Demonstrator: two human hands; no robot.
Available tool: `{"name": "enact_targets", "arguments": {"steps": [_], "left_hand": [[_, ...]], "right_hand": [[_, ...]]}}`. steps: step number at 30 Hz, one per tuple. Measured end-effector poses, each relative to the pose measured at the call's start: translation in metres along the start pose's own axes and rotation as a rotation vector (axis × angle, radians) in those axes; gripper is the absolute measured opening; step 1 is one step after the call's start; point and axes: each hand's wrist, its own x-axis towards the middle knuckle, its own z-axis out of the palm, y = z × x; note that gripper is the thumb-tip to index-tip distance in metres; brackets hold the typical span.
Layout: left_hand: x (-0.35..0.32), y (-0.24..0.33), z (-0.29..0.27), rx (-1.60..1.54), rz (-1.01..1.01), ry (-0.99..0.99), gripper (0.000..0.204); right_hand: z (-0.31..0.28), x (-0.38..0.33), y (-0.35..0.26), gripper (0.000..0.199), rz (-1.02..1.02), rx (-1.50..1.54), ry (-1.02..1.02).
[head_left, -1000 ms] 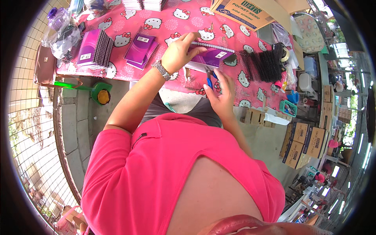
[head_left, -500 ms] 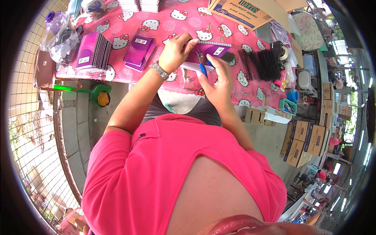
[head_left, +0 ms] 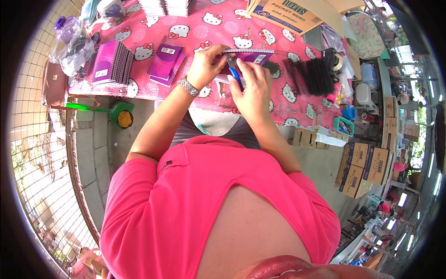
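Observation:
A purple spiral notebook (head_left: 259, 57) lies in front of me, its row of coil loops along the far edge. My left hand (head_left: 207, 66) is closed on its left end, fingers bent near the end of the coil. In my right hand (head_left: 253, 86) is a pair of blue-handled pliers (head_left: 235, 76), fingers wrapped round the grips. The jaws point at the coil's left end, close to my left fingertips; whether they bite on the wire is too small to tell. Left of my hands lie a pair of purple notebooks (head_left: 163, 63), and farther left a stack of purple notebooks (head_left: 109, 65).
A bundle of black plastic coils (head_left: 309, 76) lies at the right on the pink patterned tablecloth (head_left: 200, 30). An open cardboard box (head_left: 290, 16) stands at the far side. Plastic bags (head_left: 74, 44) crowd the far left corner; a green basket (head_left: 343, 126) sits at the right edge.
My right hand and the pliers have moved left and slightly up, bringing the jaws to the notebook coil's left end beside my left fingers. My left hand stays on the notebook.

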Motion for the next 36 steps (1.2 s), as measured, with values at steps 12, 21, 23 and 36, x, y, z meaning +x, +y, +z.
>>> {"name": "enact_targets", "arguments": {"steps": [12,21,23,36], "left_hand": [[0.023,0.061,-0.089,0.578,0.372,0.190,0.029],[0.025,-0.065,-0.094,1.139,0.070,-0.122,0.024],[0.028,-0.061,-0.072,0.938,0.191,-0.028,0.029],[0.016,0.025,0.003,0.697,0.481,-0.651,0.024]], "right_hand": [[-0.010,-0.051,0.082,0.046,0.532,0.617,0.029],[0.016,-0.092,0.233,0.033,0.493,-0.151,0.029],[0.015,-0.077,0.262,0.028,0.538,-0.235,0.041],[-0.023,-0.031,0.272,0.031,0.313,-0.304,0.016]]}}
